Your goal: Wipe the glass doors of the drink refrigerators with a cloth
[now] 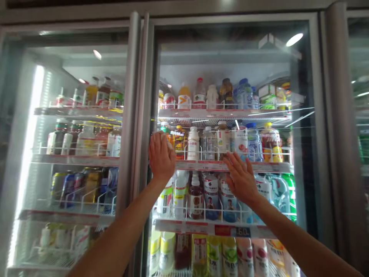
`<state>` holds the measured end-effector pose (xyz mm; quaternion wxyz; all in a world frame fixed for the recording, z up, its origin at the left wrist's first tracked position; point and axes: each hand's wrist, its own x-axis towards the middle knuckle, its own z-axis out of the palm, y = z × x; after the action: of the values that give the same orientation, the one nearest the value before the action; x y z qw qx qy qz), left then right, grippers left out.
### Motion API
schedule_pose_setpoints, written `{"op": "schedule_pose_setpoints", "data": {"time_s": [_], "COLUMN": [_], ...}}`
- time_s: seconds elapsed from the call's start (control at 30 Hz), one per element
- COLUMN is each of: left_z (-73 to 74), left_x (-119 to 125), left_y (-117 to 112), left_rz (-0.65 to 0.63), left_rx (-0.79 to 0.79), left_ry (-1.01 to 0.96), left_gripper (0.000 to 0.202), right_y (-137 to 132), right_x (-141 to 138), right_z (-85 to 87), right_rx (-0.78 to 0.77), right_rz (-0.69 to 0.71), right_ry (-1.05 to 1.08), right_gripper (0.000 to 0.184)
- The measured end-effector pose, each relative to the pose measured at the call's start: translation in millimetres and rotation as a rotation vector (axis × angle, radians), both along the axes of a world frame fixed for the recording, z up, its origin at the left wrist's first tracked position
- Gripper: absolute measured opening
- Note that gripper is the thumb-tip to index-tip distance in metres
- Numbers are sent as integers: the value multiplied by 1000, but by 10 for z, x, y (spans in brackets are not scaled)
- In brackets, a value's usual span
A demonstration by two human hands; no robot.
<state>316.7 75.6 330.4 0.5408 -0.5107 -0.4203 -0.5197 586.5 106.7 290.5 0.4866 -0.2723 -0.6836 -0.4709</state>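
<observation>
My left hand (162, 157) is raised against the glass door (213, 57) of a drinks fridge, near the door's left frame. Its fingers lie flat and close together, pointing up. A pale patch shows beside the fingertips; I cannot tell whether it is a cloth or a reflection. Lower and further right, my right hand (241, 179) is open with fingers stretched towards the same door, at the height of a shelf edge (201, 166). Nothing shows in it. Behind the glass stand a white bottle (193, 144), a clear bottle (208, 144) and blue-labelled bottles (211, 196).
A second glass door (86, 57) with shelves of bottles and cans is on the left, beyond a metal upright (128, 115). To the right, a wide metal post (340, 134) borders another door. A price tag (242, 232) sits on the lower shelf edge.
</observation>
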Motion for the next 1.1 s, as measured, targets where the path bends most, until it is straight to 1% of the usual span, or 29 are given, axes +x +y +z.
{"op": "schedule_pose_setpoints", "data": {"time_s": [0.03,0.07,0.2,0.23,0.27,0.3,0.37,0.4,0.43,0.47,0.5,0.57,0.6,0.63,0.67,0.7,0.77,0.8,0.83,0.87,0.93,0.97,1.0,1.03,1.1], "left_z": [79,124,184,241,328,436,655,735,779,788,768,704,691,702,738,788,877,892,882,853,789,780,796,830,909], "left_x": [48,127,535,594,624,630,628,650,702,785,894,1140,1250,1341,1411,1465,1560,1617,1685,1761,1916,1986,2047,2103,2223], "left_y": [28,47,78,87,99,114,150,169,188,205,219,242,252,261,271,280,300,309,317,322,328,330,331,333,338], "left_rz": [-13,-28,-63,-59,-56,-58,-76,-88,-97,-105,-109,-113,-112,-111,-113,-120,-142,-151,-156,-156,-151,-149,-150,-152,-156], "left_rx": [11,-5,-163,-180,-175,-148,-61,-28,-16,-27,-59,-142,-171,-184,-180,-162,-117,-108,-114,-132,-176,-191,-198,-197,-190], "left_ry": [-43,0,494,562,562,485,184,48,-21,1,114,485,637,707,681,567,269,203,237,351,644,722,715,626,361], "left_gripper": [59,59,56,55,54,53,54,56,56,57,58,58,57,56,54,53,53,54,54,54,51,50,50,50,53], "right_y": [18,32,68,79,92,106,130,139,144,146,143,128,117,102,87,70,40,30,23,19,21,24,26,27,25], "right_x": [55,109,304,354,408,467,593,655,712,762,805,877,911,948,990,1039,1152,1214,1277,1340,1460,1516,1569,1617,1695], "right_z": [41,74,166,187,207,226,252,258,259,257,253,248,250,256,263,271,283,284,281,275,258,249,241,236,230], "right_rx": [10,18,34,31,33,38,56,63,65,61,55,50,50,49,48,42,24,16,12,13,24,29,32,29,26], "right_rz": [-9,-18,-49,-59,-68,-76,-90,-96,-102,-109,-114,-123,-127,-132,-136,-141,-153,-162,-173,-186,-214,-229,-242,-255,-276], "right_ry": [41,75,103,112,134,161,217,234,244,246,241,228,226,233,247,265,300,314,323,327,329,331,333,335,340], "right_gripper": [63,62,61,60,60,59,59,58,58,58,58,58,58,58,58,58,58,58,58,57,57,56,57,57,56]}}
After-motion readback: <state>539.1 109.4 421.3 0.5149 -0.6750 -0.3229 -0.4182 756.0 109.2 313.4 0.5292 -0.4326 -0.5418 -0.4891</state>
